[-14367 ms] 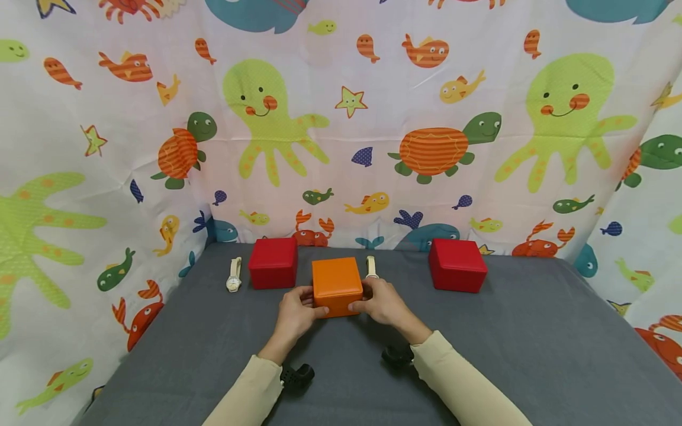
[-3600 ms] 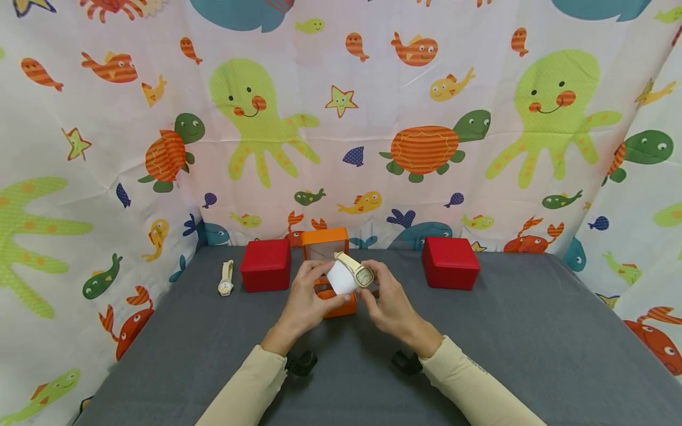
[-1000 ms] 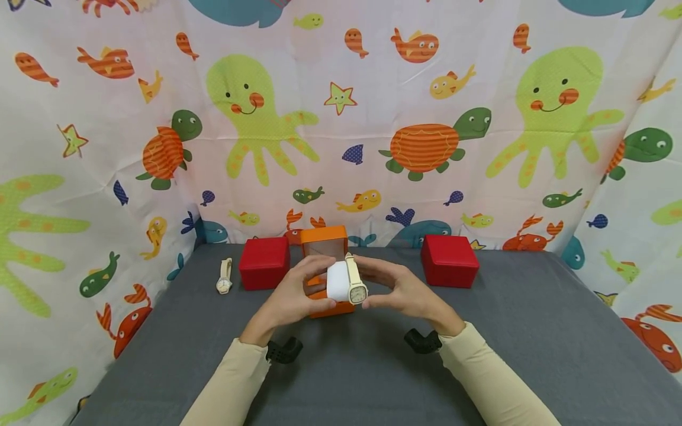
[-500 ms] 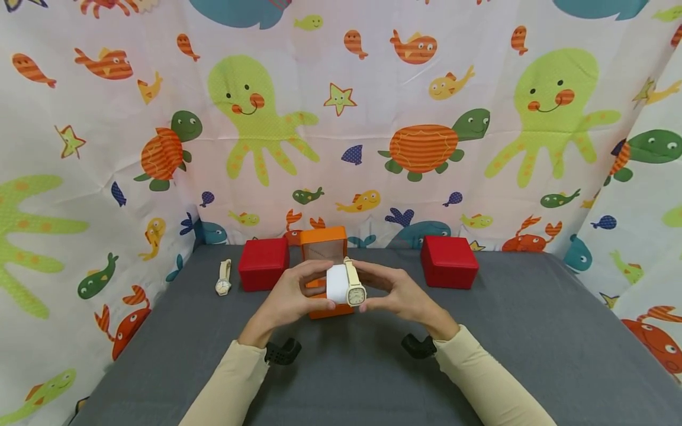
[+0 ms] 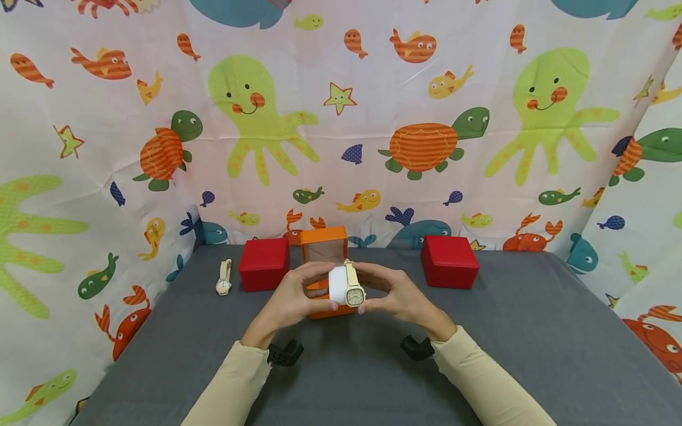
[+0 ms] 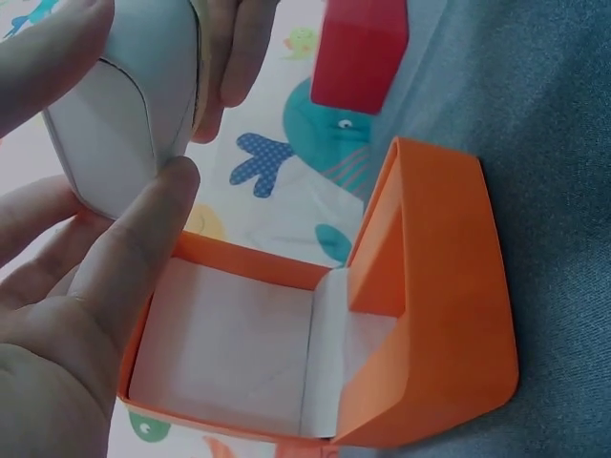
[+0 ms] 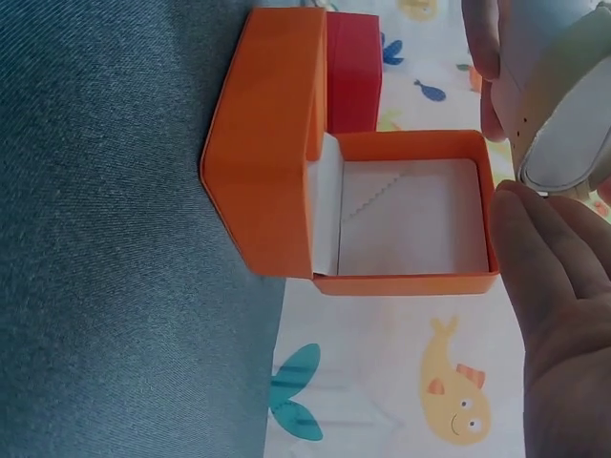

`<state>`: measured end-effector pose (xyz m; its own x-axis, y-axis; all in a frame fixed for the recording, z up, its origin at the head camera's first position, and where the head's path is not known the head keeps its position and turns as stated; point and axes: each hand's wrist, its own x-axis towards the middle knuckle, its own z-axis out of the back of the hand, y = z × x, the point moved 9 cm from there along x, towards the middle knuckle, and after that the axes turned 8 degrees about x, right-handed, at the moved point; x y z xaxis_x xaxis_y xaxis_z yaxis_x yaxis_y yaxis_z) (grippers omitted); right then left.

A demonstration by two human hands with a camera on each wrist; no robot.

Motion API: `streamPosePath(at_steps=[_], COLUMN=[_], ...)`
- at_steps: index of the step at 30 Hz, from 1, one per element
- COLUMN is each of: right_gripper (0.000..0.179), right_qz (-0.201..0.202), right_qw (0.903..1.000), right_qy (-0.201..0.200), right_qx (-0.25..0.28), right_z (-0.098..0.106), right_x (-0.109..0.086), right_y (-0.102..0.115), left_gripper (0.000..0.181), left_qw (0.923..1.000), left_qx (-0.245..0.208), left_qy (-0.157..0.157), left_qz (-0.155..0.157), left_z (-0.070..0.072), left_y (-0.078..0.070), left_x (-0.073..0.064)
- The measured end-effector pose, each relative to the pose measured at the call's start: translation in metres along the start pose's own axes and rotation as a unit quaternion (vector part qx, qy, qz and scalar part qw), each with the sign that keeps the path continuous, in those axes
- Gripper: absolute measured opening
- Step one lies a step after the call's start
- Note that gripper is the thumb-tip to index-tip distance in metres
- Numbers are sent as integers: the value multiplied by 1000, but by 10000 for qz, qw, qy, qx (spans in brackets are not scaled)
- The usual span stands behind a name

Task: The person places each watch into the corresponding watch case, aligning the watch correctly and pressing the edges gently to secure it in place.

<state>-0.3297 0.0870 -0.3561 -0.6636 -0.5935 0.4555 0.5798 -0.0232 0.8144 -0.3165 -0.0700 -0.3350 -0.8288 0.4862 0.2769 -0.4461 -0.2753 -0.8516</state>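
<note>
A cream-strapped watch [image 5: 354, 290] sits round one end of a white watch cushion [image 5: 337, 285], its square face toward me. My left hand [image 5: 295, 296] grips the cushion between thumb and fingers. On the other side my right hand [image 5: 394, 293] pinches the watch, thumb by the face and fingers at the top of the strap. Below and behind them stands an orange watch box [image 5: 324, 235], lid raised. In the left wrist view the cushion [image 6: 100, 134] is held above the orange box [image 6: 449, 286]. The right wrist view shows right fingertips [image 7: 520, 205] at the strap's edge.
A red box [image 5: 264, 264] stands left of the orange one, and another red box [image 5: 450, 262] stands to the right. A second watch [image 5: 224, 278] lies at far left on the grey cloth [image 5: 341, 378]. A printed curtain [image 5: 341, 71] closes off the back.
Earlier the orange box was closed with the watch lying behind it. Its lid is now up, and the watch is round the cushion, turned more upright. Over the last second the hands barely moved.
</note>
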Motion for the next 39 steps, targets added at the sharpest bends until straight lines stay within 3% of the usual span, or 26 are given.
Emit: streamPosePath(at_steps=[8,17,23,28,34,39], right_gripper=[76,75,74,79,82,81], right_qz=[-86,207,-132,-303,-330,-270], right_qw=[9998,9996,9997,9993,9962,9913], right_qy=[-114,-156,-205,-17,-67,-205], right_qx=[-101,-98,-99,195,799,1275], right_z=[-1,-9,2,3,2,3], right_x=[1,3,2,3,5,7], right_y=[-2,24,9,0,2,0], left_gripper=[63,62,64,66,67,66], left_qw=[9999,9999,9993,9996,9988,9972], left_qx=[-98,-122,-292,-163,-281,-498], left_qy=[-18,-80,-145,-228,-395,-547], left_qz=[12,80,196,98,-97,-80], left_z=[-3,-4,-2,1,4,4], left_y=[2,4,1,0,16,24], left_x=[1,2,6,8,12,14])
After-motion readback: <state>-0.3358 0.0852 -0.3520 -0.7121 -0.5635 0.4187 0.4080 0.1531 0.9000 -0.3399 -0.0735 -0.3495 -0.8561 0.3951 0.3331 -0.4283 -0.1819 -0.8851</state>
